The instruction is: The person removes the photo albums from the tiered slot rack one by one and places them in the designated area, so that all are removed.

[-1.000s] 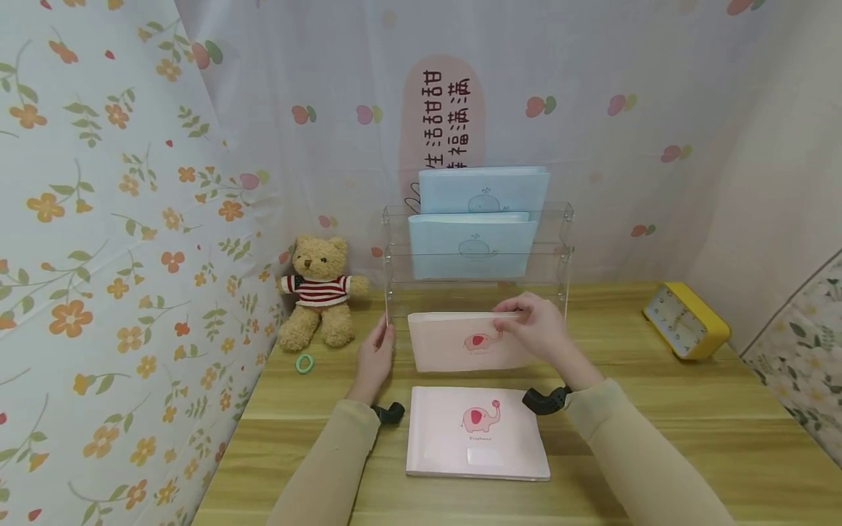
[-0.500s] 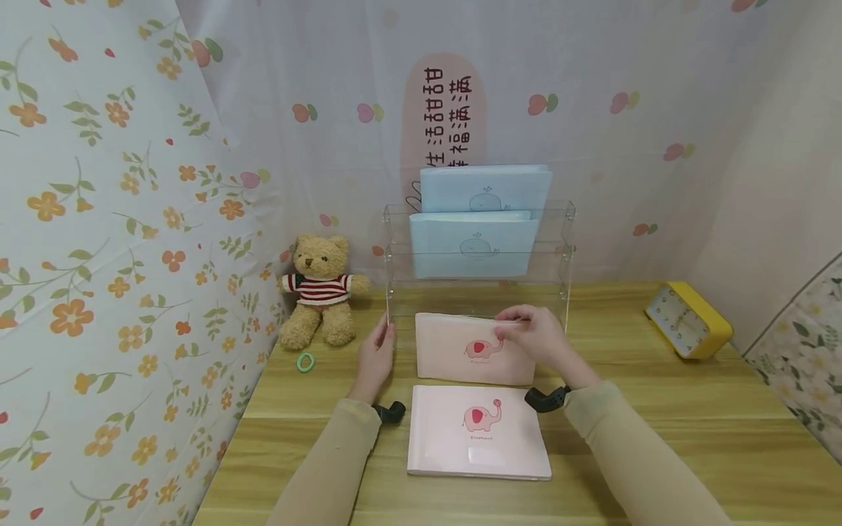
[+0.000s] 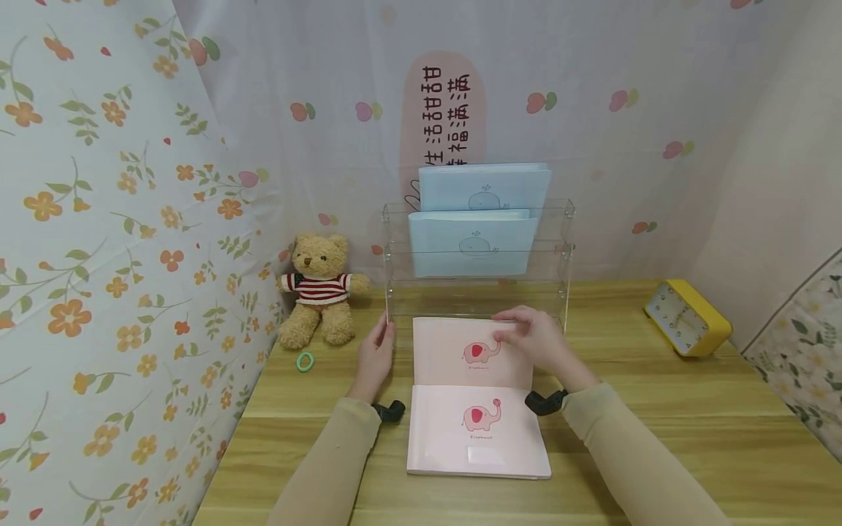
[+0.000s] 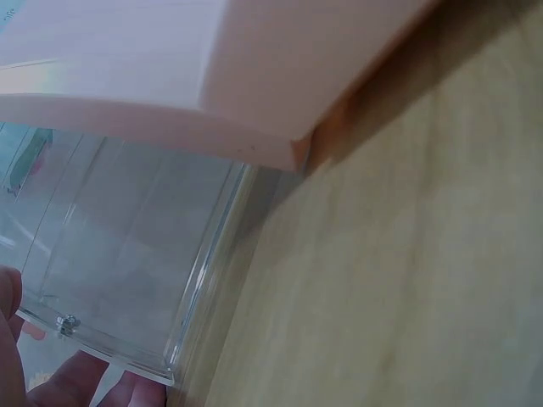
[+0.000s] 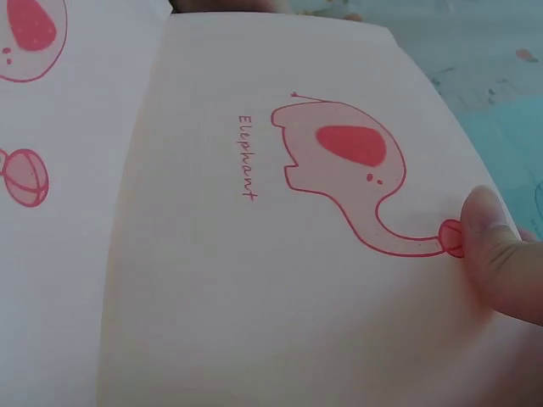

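My right hand [image 3: 542, 343] pinches the upper right edge of a pink elephant booklet [image 3: 441, 354], thumb on its cover in the right wrist view. The held booklet [image 5: 212, 280] is tilted; its lower edge is hidden behind a second pink elephant booklet [image 3: 437, 438] lying flat on the table. Whether the two touch, I cannot tell. My left hand [image 3: 375, 361] grips the left side of a clear acrylic rack [image 3: 403, 292], its thumb and fingers on either side of the panel [image 4: 127, 246] in the left wrist view. Two blue whale booklets [image 3: 470, 256] stand in the rack's upper tiers.
A teddy bear [image 3: 320, 292] in a striped sweater sits left of the rack, with a small green ring [image 3: 305, 361] in front of it. A yellow clock [image 3: 691, 319] stands at the right of the wooden table [image 3: 645, 416]. Patterned curtains [image 3: 316, 168] hang behind.
My right hand has brought the pink booklet down and toward me from in front of the rack, tipping its cover upward; it now meets the flat booklet's far edge in view. The left hand stays put.
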`<state>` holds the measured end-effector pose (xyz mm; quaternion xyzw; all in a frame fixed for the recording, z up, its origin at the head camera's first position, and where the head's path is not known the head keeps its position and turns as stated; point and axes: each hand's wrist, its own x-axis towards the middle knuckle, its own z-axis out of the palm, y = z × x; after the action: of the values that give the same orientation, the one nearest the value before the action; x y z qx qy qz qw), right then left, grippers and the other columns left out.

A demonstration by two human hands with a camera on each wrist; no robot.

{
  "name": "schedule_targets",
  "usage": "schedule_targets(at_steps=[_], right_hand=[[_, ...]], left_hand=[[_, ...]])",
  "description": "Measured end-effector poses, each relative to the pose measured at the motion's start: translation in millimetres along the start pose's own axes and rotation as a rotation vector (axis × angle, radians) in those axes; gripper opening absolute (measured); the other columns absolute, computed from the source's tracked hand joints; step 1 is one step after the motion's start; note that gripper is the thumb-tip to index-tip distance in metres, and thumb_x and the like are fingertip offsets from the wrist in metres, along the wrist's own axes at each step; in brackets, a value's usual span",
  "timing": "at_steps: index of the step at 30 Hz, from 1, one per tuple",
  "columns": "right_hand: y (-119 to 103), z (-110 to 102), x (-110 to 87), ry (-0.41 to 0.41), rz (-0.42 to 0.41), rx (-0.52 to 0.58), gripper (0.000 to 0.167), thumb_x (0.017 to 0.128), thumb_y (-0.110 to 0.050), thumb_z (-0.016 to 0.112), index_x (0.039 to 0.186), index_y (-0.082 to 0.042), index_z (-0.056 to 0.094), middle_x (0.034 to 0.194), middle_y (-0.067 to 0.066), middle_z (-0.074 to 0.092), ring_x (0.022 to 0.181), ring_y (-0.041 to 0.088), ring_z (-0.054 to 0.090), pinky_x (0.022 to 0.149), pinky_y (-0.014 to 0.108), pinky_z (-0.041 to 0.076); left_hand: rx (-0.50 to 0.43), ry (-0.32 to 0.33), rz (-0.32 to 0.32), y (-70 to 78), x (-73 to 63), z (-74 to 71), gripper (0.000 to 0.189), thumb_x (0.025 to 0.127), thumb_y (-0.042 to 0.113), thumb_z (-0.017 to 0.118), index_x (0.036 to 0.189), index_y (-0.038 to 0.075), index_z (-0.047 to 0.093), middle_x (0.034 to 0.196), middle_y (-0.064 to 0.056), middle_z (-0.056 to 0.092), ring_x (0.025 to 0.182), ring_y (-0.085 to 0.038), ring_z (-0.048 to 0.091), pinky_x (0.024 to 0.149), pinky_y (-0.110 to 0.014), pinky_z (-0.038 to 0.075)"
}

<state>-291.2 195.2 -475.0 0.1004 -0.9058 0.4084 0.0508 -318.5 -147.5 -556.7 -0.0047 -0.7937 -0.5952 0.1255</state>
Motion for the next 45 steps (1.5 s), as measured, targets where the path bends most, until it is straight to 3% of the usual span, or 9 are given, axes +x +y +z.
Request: schedule_targets(at_steps=[7,15,27,40,45], right_hand=[[2,1,-3.5,0.008,-0.035,-0.009,0.033,0.096,-0.019,0.087,0.129,-0.016,0.082,0.131,0.012,0.077,0.125,0.040,0.067,0.105,0.062,0.058],[5,7,-7.0,-0.020,-0.031,-0.004,0.034,0.095,-0.019,0.088,0.128,-0.019,0.082,0.133,0.012,0.077,0.130,0.042,0.066,0.111,0.067,0.054],[14,20,-13.2,0.040,-0.077,-0.041,0.032,0.093,-0.017,0.089,0.125,-0.018,0.084,0.129,0.011,0.081,0.128,0.042,0.070,0.114,0.067,0.053],[24,35,-19.8,0.051,0.020,-0.047,0.032,0.093,-0.025,0.091,0.124,-0.020,0.085,0.126,0.014,0.082,0.120,0.040,0.073,0.098,0.056,0.060],[28,40,-18.4,0.056,0.020,-0.072,0.033,0.094,-0.027,0.090,0.125,-0.018,0.084,0.127,0.014,0.082,0.124,0.042,0.073,0.104,0.060,0.059]], left_hand=[[-0.004,0.005,-0.005,-0.4,1.3,0.2,0.049,0.116,0.030,0.059,0.163,0.018,0.056,0.166,-0.012,0.056,0.156,-0.038,0.052,0.131,-0.057,0.042],[0.005,0.007,-0.003,0.1,0.9,0.0,0.050,0.116,0.028,0.059,0.163,0.013,0.055,0.168,-0.012,0.054,0.157,-0.038,0.051,0.130,-0.058,0.042],[0.013,-0.012,-0.019,0.9,-0.4,-2.0,0.049,0.116,0.035,0.059,0.164,0.025,0.054,0.168,-0.010,0.054,0.158,-0.035,0.050,0.131,-0.055,0.042],[0.036,0.013,0.015,-1.0,1.4,-1.1,0.049,0.116,0.031,0.058,0.163,0.018,0.056,0.165,-0.015,0.056,0.154,-0.042,0.054,0.128,-0.061,0.044],[0.022,0.008,-0.004,1.5,0.1,-0.8,0.049,0.116,0.031,0.059,0.163,0.022,0.055,0.167,-0.012,0.055,0.156,-0.039,0.052,0.130,-0.058,0.042]])
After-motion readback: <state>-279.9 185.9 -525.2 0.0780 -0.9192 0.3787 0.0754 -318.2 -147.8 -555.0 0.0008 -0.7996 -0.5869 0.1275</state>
